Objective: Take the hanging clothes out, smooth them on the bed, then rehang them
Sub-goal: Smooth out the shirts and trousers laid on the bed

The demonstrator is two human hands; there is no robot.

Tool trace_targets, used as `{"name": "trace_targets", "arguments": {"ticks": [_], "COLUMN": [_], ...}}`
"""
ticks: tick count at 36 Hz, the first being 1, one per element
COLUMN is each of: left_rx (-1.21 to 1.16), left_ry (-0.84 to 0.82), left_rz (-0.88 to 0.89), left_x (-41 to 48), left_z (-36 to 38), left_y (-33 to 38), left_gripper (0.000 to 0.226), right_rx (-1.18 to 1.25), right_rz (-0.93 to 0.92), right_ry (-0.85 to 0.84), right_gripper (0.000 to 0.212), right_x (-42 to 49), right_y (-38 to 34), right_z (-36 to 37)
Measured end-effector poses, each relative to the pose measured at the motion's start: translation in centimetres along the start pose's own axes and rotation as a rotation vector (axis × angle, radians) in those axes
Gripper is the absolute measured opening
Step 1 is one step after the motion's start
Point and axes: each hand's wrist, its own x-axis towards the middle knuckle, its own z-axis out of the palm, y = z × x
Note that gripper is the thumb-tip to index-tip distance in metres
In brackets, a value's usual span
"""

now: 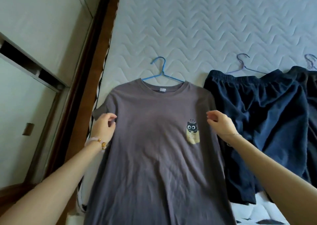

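A grey-brown T-shirt with a small cat print on the chest lies flat on the white quilted mattress, still on a blue hanger whose hook points away from me. My left hand rests at the shirt's left armpit by the sleeve, fingers curled loosely, and whether it pinches the fabric is unclear. My right hand is at the shirt's right edge, fingers bent and apart, apparently just above the fabric.
Dark navy shorts on a purple hanger lie right of the shirt, with another dark garment and hanger hook at the far right. A brown wooden bed frame and pale wardrobe doors run along the left.
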Motion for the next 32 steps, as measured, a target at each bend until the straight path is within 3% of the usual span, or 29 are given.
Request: {"name": "trace_targets", "arguments": {"ticks": [5,10,13,18,23,32], "left_rx": [0.128,0.209,0.194,0.166,0.054,0.160], "left_ry": [0.038,-0.112,-0.196,-0.163,-0.324,-0.247], "left_rz": [0.023,-0.090,-0.145,-0.188,-0.253,-0.083], "left_x": [8.8,14.6,16.2,18.1,18.8,20.0], "left_z": [-0.5,0.0,0.8,1.4,1.5,0.3], "left_y": [0.5,0.3,-0.5,-0.9,-0.9,-1.9], "left_gripper": [0.031,0.046,0.048,0.048,0.058,0.030], "right_rx": [-0.167,-0.287,-0.319,-0.360,-0.432,-0.701], "right_rz": [-0.088,-0.105,-0.042,0.007,0.032,-0.081], "right_ry": [-0.022,-0.013,-0.041,0.018,0.049,-0.030], "right_gripper": [0.042,0.047,0.046,0.041,0.029,0.021], "right_x": [7.5,11.8,13.6,15.8,17.2,17.8], "right_y": [-1.8,-2.3,-1.8,-0.9,-0.8,-1.6], "right_z": [-0.2,-0.2,0.4,1.4,0.9,0.6]}}
